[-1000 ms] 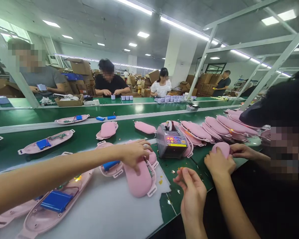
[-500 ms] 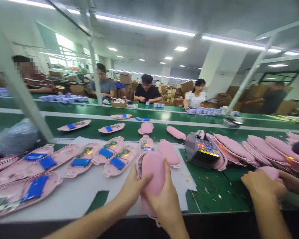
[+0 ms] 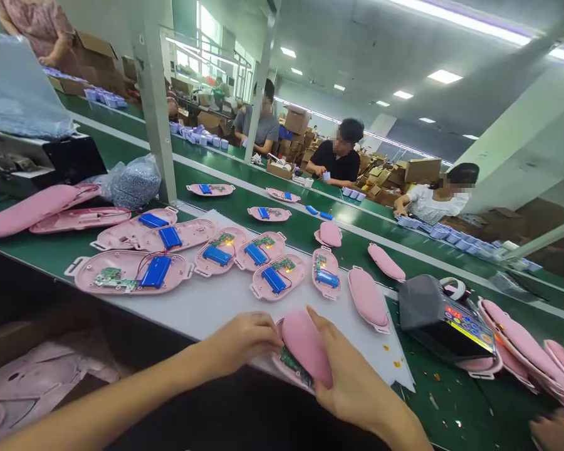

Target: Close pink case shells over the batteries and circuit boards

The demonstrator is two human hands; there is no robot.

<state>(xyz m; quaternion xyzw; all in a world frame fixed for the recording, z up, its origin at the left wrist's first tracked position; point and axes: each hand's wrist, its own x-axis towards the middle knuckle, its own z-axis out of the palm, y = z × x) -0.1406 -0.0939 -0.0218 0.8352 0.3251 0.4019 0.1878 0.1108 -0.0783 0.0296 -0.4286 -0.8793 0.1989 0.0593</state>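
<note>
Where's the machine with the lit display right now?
At right in the head view, the machine stands on the green tabletop between the white sheet and overlapping pink shells.

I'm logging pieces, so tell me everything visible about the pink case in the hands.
The case is a rounded oblong, plastic-looking, held tilted by the table's near edge. Its smooth pink cover sits askew, exposing a green board on the left. The right hand grips its right; the left hand touches its left.
</note>
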